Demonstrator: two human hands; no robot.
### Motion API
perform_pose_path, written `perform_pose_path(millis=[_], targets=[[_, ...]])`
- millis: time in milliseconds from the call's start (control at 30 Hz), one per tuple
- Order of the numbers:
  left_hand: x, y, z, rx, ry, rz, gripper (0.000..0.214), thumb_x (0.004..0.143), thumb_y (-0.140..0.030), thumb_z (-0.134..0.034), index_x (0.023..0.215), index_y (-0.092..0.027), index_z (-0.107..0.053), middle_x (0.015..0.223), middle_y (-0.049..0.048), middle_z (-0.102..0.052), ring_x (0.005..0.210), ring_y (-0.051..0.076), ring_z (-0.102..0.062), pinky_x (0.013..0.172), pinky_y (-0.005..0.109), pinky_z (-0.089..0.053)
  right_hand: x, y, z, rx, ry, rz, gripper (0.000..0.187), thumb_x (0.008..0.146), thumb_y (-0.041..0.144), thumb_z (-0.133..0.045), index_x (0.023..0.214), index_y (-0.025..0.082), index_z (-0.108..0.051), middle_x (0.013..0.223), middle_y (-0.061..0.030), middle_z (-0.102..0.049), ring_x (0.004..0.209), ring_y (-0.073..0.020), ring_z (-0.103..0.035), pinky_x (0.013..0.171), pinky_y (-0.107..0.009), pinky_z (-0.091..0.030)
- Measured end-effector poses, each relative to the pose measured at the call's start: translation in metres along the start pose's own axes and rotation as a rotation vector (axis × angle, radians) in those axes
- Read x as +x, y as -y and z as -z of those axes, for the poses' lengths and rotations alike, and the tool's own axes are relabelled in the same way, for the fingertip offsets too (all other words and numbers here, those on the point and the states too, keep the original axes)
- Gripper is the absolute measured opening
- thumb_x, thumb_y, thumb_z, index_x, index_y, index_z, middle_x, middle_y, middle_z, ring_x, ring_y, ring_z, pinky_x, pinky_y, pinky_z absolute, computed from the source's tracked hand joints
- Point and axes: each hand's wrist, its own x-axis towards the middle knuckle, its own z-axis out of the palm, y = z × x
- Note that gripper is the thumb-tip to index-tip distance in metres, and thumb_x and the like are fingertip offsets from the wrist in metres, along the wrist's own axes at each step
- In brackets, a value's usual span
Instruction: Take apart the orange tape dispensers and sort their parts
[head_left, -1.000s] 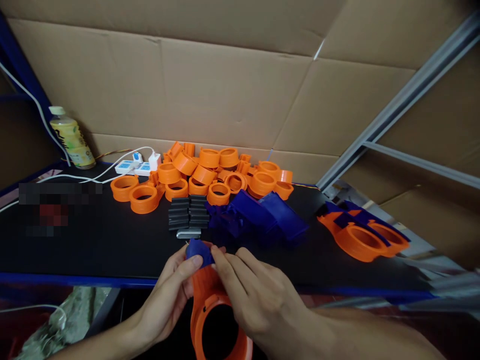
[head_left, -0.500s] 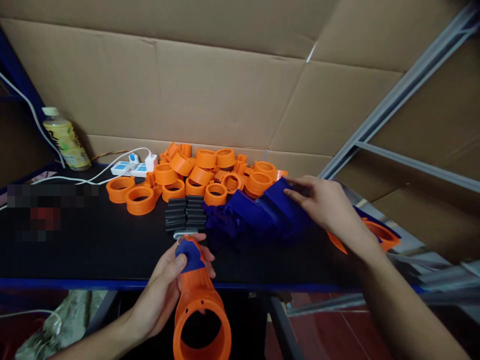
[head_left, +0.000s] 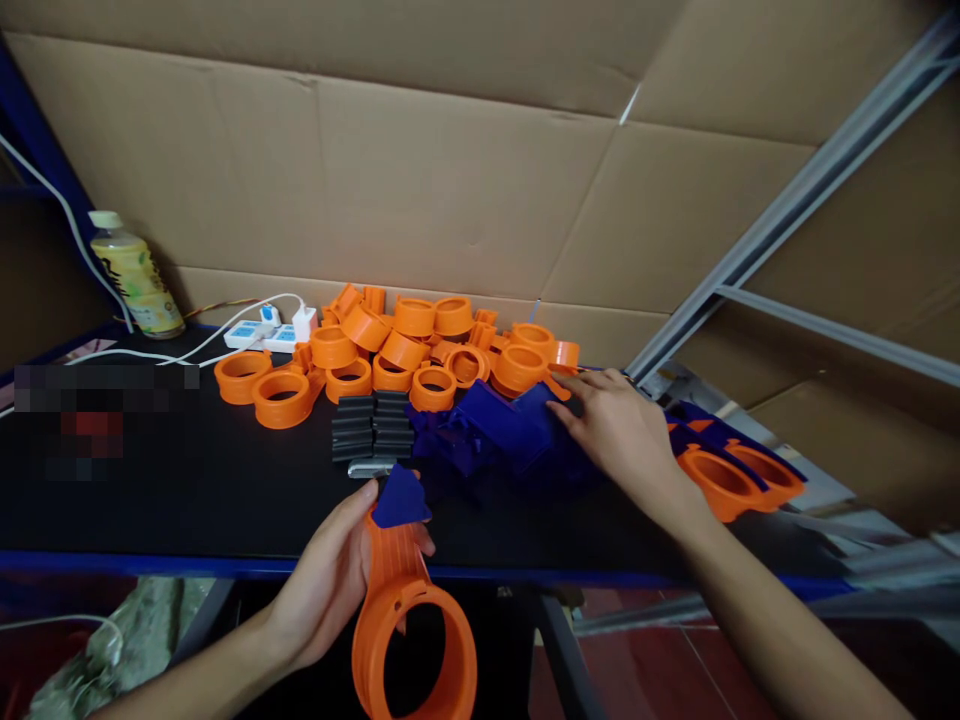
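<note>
My left hand [head_left: 330, 580] is closed round the stem of an orange ring part [head_left: 412, 630] that has a blue piece [head_left: 400, 500] fitted on its top end, held just in front of the table edge. My right hand [head_left: 619, 430] reaches over the pile of blue plastic parts [head_left: 502, 430] in the middle of the black table [head_left: 187, 480]. Its fingers rest on the pile's right side, curled over a blue part; whether they grip it is hidden.
A heap of orange rings [head_left: 405, 350] lies at the back. Two stacks of black blocks [head_left: 373, 425] stand before it. Assembled orange-and-blue pieces [head_left: 731, 470] lie at the right. A drink bottle [head_left: 135, 275] and a power strip [head_left: 262, 335] sit back left. Cardboard walls surround the table.
My right hand left the held part, reached to the blue pile, and has drawn slightly nearer on it. My left hand tilted the orange ring part and lowered it a little.
</note>
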Motion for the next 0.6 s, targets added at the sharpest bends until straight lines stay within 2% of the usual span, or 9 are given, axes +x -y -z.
perform_pose_path(millis=[67, 133, 200, 233, 300, 333, 467, 533, 600], targets=[[0.000, 0.001, 0.001, 0.007, -0.025, 0.005, 0.044, 0.095, -0.044, -0.056, 0.127, -0.015, -0.060, 0.095, 0.0122, -0.071, 0.082, 0.023, -0.068, 0.076, 0.037, -0.055, -0.004, 0.005, 0.014, 0.069, -0.096, -0.001, 0.033, 0.097, 0.035, -0.050, 0.118, 0.017, -0.069, 0.114, -0.0118, -0.071, 0.105, -0.0307, -0.062, 0.069, -0.039, -0.053], [-0.001, 0.003, 0.001, 0.031, -0.046, -0.022, 0.035, 0.094, -0.042, -0.058, 0.114, -0.014, -0.063, 0.088, 0.0104, -0.071, 0.076, 0.021, -0.067, 0.075, 0.035, -0.054, -0.014, 0.019, 0.034, 0.229, -0.223, 0.052, 0.030, 0.098, 0.033, -0.051, 0.116, 0.017, -0.068, 0.110, -0.0112, -0.071, 0.101, -0.0268, -0.063, 0.076, -0.039, -0.054], [-0.002, 0.005, 0.000, 0.078, -0.037, -0.053, 0.028, 0.094, -0.041, -0.059, 0.102, -0.014, -0.062, 0.080, 0.0085, -0.070, 0.070, 0.019, -0.067, 0.072, 0.033, -0.054, -0.028, 0.042, 0.057, 0.433, -0.286, 0.219, 0.028, 0.098, 0.027, -0.054, 0.121, 0.018, -0.065, 0.111, -0.0092, -0.071, 0.099, -0.0215, -0.065, 0.084, -0.037, -0.054], [-0.003, 0.006, -0.001, 0.101, -0.021, -0.058, 0.026, 0.094, -0.040, -0.059, 0.100, -0.014, -0.061, 0.077, 0.0075, -0.069, 0.067, 0.018, -0.067, 0.069, 0.031, -0.054, -0.036, 0.056, 0.068, 0.517, -0.271, 0.339, 0.030, 0.097, 0.026, -0.055, 0.125, 0.019, -0.063, 0.112, -0.0082, -0.070, 0.099, -0.0195, -0.065, 0.086, -0.035, -0.054], [-0.005, 0.008, -0.003, 0.126, -0.007, -0.056, 0.025, 0.093, -0.039, -0.061, 0.104, -0.016, -0.058, 0.076, 0.0057, -0.069, 0.063, 0.017, -0.067, 0.065, 0.030, -0.053, -0.052, 0.086, 0.083, 0.567, -0.200, 0.548, 0.037, 0.096, 0.031, -0.059, 0.129, 0.018, -0.061, 0.113, -0.0078, -0.070, 0.097, -0.0189, -0.065, 0.085, -0.033, -0.055], [-0.005, 0.009, -0.004, 0.125, -0.020, -0.052, 0.026, 0.092, -0.038, -0.062, 0.107, -0.017, -0.057, 0.077, 0.0047, -0.070, 0.062, 0.017, -0.067, 0.064, 0.029, -0.053, -0.058, 0.099, 0.086, 0.556, -0.196, 0.606, 0.039, 0.095, 0.034, -0.061, 0.129, 0.015, -0.061, 0.111, -0.0083, -0.071, 0.095, -0.0194, -0.066, 0.082, -0.033, -0.056], [-0.006, 0.011, -0.004, 0.136, -0.089, -0.060, 0.028, 0.091, -0.035, -0.065, 0.111, -0.020, -0.053, 0.073, 0.0017, -0.068, 0.059, 0.015, -0.066, 0.060, 0.025, -0.053, -0.066, 0.132, 0.079, 0.434, -0.310, 0.668, 0.036, 0.093, 0.025, -0.062, 0.120, 0.002, -0.064, 0.094, -0.0113, -0.072, 0.080, -0.0186, -0.066, 0.067, -0.030, -0.056], [-0.006, 0.011, -0.004, 0.164, -0.091, -0.085, 0.023, 0.093, -0.037, -0.062, 0.105, -0.020, -0.053, 0.061, -0.0015, -0.063, 0.048, 0.012, -0.060, 0.052, 0.022, -0.050, -0.064, 0.138, 0.070, 0.380, -0.344, 0.680, 0.034, 0.093, 0.020, -0.061, 0.120, -0.002, -0.064, 0.090, -0.0124, -0.072, 0.076, -0.0177, -0.065, 0.063, -0.029, -0.055], [-0.006, 0.011, -0.005, 0.185, -0.101, -0.075, 0.023, 0.095, -0.042, -0.057, 0.101, -0.021, -0.052, 0.051, -0.0047, -0.055, 0.037, 0.010, -0.049, 0.038, 0.017, -0.039, -0.063, 0.141, 0.064, 0.373, -0.365, 0.677, 0.033, 0.092, 0.017, -0.060, 0.119, -0.002, -0.063, 0.087, -0.0119, -0.071, 0.074, -0.0167, -0.064, 0.061, -0.028, -0.054]])
